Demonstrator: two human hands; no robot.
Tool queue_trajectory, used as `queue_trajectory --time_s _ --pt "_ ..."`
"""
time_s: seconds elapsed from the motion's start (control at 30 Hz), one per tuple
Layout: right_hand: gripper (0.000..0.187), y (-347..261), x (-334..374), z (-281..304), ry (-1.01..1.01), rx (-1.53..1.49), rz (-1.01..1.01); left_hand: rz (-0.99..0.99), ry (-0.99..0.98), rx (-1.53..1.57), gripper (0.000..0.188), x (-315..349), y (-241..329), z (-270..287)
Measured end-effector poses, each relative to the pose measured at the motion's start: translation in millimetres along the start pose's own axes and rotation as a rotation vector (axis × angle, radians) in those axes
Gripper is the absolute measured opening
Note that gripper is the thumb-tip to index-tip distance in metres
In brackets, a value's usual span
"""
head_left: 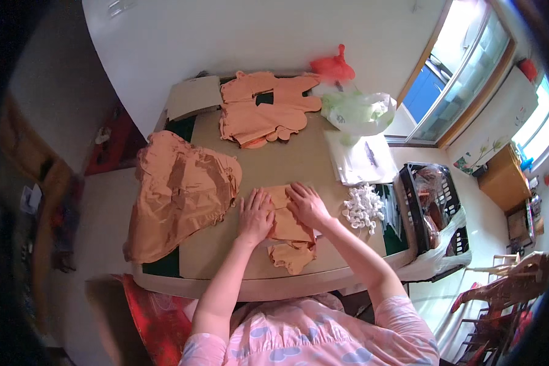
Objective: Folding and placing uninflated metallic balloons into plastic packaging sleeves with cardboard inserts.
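On the cardboard-covered table, a folded, orange-pink foil sheet, like a flat foil balloon [293, 227], lies in front of me. My left hand [257, 215] rests flat on its left edge, fingers stretched out. Pressing on its upper right part, my right hand [309, 206] also has its fingers extended. A crumpled, scalloped end [291, 257] of the same foil pokes out toward me. Left of my hands spreads a large pile of shiny foil sheets [180, 189]. Farther back lie more flat foil shapes [265, 110], stacked with rounded lobes. What is under my palms is hidden.
Right of my hands sit a heap of small white plastic pieces [363, 206], thin pale sticks [391, 210] and clear plastic sleeves [361, 157]. Behind them are a translucent bag [363, 113] and a red bag [334, 66]. A black crate [412, 201] stands at the table's right.
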State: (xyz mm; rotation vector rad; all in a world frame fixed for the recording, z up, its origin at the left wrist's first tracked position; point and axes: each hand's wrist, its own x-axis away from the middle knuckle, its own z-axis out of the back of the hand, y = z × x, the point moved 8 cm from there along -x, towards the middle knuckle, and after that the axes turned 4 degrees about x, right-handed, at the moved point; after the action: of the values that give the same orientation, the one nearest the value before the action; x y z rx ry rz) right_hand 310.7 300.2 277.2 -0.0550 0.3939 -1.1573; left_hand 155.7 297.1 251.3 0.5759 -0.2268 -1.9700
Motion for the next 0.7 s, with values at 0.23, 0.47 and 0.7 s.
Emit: queue_trajectory --time_s 0.23,0.47,0.7 --pt "0.047 -2.0 11.8 1.1 0.018 0.004 -0.032 0.082 0.062 0.271 0.052 -20.7 5.7 9.8" --pt "0.048 -6.7 11.6 0.6 0.025 0.009 -0.008 0.028 -0.012 0.050 0.061 -11.4 14.3 -3.0" --pt "0.048 -4.0 9.0 6.2 0.002 -0.011 -0.020 0.051 -0.036 -0.009 0.064 19.1 4.9 14.4"
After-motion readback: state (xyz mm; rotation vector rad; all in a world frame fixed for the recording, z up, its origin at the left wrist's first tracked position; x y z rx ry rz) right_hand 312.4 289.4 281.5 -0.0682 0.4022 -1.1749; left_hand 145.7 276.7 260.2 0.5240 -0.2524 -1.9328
